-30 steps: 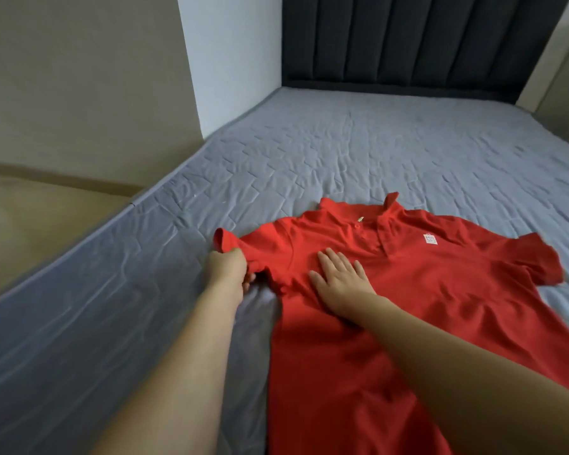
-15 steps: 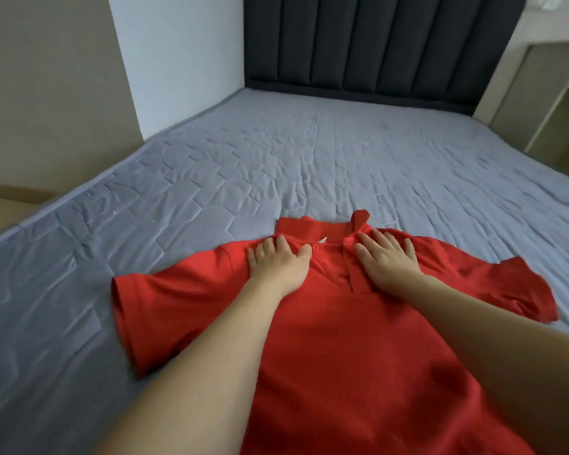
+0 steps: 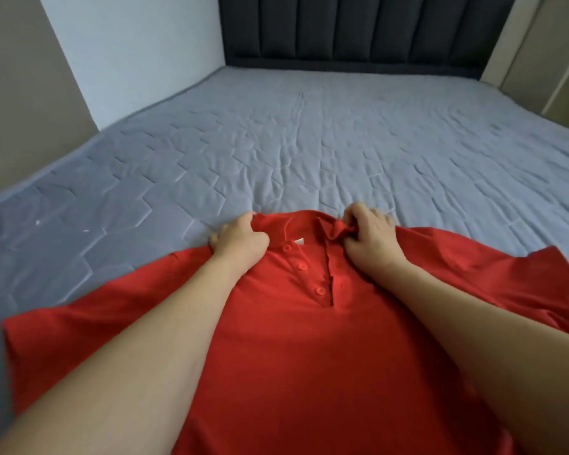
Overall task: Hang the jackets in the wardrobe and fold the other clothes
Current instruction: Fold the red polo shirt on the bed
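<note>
Red polo shirt (image 3: pixel 309 356) flat on bed (image 3: pixel 309 142) — left hand (image 3: pixel 240 241), right hand (image 3: pixel 368 238) each grip collar side.

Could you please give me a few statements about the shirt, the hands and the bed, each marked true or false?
1. The red polo shirt lies front side up on the grey mattress. True.
2. The left hand lies flat and open on the chest of the shirt. False: its fingers are curled, gripping the shirt at the collar's left side.
3. The right hand pinches the collar. True.
4. All the placket buttons are fastened. False: the placket lies open, the buttons undone.
5. The headboard is white. False: it is dark, with vertical padded panels.
</note>
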